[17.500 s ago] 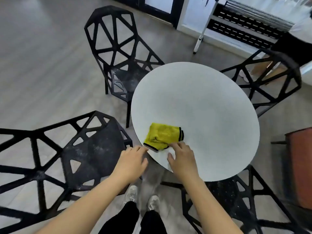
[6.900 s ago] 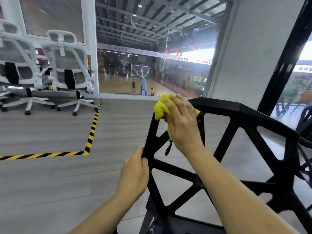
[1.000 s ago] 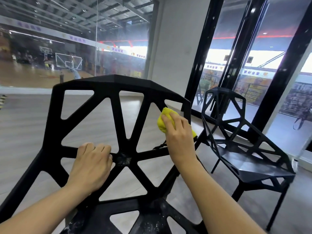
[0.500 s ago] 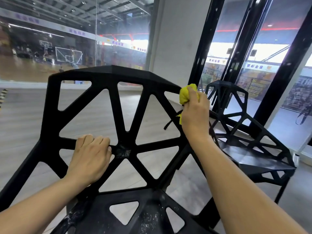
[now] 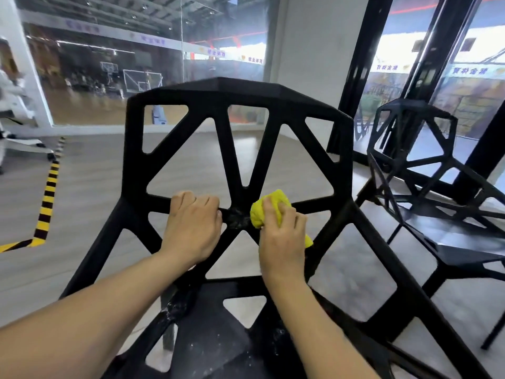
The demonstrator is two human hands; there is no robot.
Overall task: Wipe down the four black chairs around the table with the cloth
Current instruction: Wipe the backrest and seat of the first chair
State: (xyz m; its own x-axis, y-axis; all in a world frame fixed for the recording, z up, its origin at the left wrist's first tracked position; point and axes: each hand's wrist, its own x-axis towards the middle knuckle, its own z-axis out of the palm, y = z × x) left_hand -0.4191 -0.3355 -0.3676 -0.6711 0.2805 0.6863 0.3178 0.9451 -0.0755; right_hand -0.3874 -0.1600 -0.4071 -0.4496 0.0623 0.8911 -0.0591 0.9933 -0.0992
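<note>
A black lattice chair (image 5: 237, 97) fills the middle of the view, its backrest facing me. My left hand (image 5: 192, 228) grips the horizontal strut left of the backrest's central joint. My right hand (image 5: 281, 236) holds a bunched yellow cloth (image 5: 269, 207) and presses it against the strut just right of that joint. The dusty seat (image 5: 218, 337) lies below my forearms. A second black chair (image 5: 426, 170) stands to the right.
Black window frames (image 5: 355, 77) and glass rise behind the chairs on the right. A yellow-and-black floor tape line (image 5: 47, 198) runs on the grey floor at left. White office chair bases (image 5: 21, 143) stand at the far left.
My right hand has brought the cloth down from the backrest's upper right edge to the central joint. The left hand keeps its grip on the strut. The view has swung left.
</note>
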